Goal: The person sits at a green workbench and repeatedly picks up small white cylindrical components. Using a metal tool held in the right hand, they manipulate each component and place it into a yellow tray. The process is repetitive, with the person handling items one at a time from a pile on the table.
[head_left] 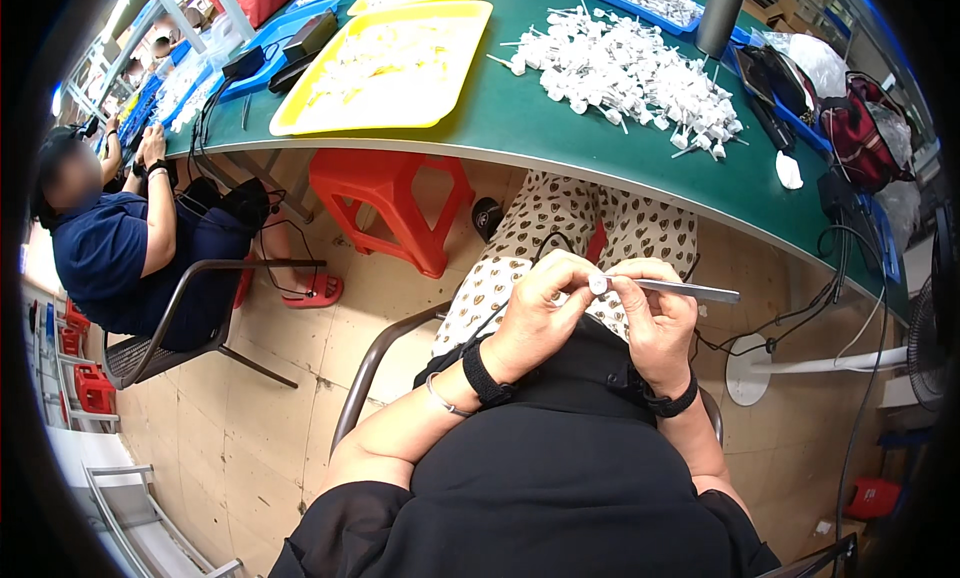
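Above my lap, my left hand [545, 306] pinches a small white round-ended part [598, 283] between thumb and fingertips. My right hand [658, 323] is closed around a slim, flat metal tool [700, 292] that looks like tweezers, its wide end sticking out to the right. The fingertips of both hands meet at the white part, and the tool's tip is hidden there. On the green table ahead lies a loose heap of white plastic parts [630, 73], each with a thin stem.
A yellow tray [462, 83] of white pieces stands left of the heap. A grey metal cylinder [722, 18] and a maroon bag [865, 128] are at the right. Under the table edge stands a red stool [385, 193]. A co-worker [140, 238] sits at far left; cables hang at right.
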Demonstrator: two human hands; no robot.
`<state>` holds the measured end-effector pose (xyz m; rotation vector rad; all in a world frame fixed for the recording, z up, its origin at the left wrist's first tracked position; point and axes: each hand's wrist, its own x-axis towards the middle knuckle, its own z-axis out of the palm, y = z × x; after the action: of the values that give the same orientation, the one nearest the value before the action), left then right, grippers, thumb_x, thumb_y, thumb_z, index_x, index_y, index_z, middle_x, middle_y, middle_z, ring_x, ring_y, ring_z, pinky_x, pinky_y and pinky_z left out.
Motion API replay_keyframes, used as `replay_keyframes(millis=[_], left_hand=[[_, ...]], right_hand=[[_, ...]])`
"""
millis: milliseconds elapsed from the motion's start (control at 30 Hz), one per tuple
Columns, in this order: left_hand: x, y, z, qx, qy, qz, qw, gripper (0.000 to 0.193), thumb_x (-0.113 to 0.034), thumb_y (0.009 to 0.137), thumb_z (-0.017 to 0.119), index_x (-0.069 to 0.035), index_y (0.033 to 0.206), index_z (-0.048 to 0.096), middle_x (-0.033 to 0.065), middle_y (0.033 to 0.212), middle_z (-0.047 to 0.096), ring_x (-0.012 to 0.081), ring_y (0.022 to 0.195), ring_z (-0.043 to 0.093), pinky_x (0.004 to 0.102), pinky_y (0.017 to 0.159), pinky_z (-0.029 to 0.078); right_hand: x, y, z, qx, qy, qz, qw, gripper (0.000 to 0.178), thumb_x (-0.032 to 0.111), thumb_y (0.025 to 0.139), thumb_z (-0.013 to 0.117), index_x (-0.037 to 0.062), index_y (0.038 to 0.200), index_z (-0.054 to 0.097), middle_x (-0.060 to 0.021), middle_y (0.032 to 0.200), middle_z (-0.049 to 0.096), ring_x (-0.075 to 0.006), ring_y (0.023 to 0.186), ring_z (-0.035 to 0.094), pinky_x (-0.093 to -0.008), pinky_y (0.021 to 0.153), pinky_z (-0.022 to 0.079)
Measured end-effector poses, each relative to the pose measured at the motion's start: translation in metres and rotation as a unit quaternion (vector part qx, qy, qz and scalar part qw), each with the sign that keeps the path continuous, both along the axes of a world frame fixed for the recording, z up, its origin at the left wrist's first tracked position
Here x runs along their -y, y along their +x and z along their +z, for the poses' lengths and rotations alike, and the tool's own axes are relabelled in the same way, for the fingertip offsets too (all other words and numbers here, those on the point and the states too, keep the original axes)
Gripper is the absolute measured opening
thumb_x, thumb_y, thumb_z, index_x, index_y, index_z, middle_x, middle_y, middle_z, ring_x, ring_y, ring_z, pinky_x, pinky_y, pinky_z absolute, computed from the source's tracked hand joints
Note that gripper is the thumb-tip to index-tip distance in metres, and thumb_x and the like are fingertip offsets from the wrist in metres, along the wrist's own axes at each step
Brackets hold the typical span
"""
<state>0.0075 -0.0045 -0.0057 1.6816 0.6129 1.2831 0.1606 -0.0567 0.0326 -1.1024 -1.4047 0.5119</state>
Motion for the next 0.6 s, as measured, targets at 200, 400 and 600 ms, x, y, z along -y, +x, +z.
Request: replay_keyframes(millis=[200,400,600], left_hand=[[0.0002,-0.0006,0.0004,-0.006,0.001,-0.005,1.0,0.011,0.006,0.091,0.071,0.0,0.1,0.069,0.0075,0.099,0.068,0.0164,0.089,0.067,0.0282,0.075,0.056],[-0.0004,-0.001,-0.0015,-0.015,0.01,-0.007,1.0,0.01,0.005,0.09,0.071,0.0,0.099,0.069,0.0084,0.099,0.069,0.0177,0.089,0.067,0.0287,0.075,0.056],[-0.0023,-0.001,-0.002,-0.017,0.027,-0.009,0.999,0.011,0.005,0.09,0.072,0.0,0.099,0.069,0.0088,0.098,0.069,0.0181,0.088,0.067,0.0291,0.074,0.056]], right_hand=[[0.0012,0.001,0.0005,0.001,-0.017,-0.007,1.0,0.005,0.002,0.095,0.071,-0.0022,0.098,0.07,-0.0077,0.089,0.07,-0.0135,0.074,0.064,-0.0268,0.067,0.051],[0.0003,0.0039,0.0025,0.028,-0.007,0.002,1.0,0.004,0.002,0.096,0.07,-0.0018,0.097,0.07,-0.0081,0.088,0.069,-0.0148,0.074,0.065,-0.0277,0.066,0.051],[0.0007,0.0034,0.0012,0.001,-0.02,0.012,1.0,0.002,0.0,0.095,0.07,-0.0013,0.097,0.07,-0.0093,0.088,0.069,-0.016,0.074,0.066,-0.0275,0.066,0.051]])
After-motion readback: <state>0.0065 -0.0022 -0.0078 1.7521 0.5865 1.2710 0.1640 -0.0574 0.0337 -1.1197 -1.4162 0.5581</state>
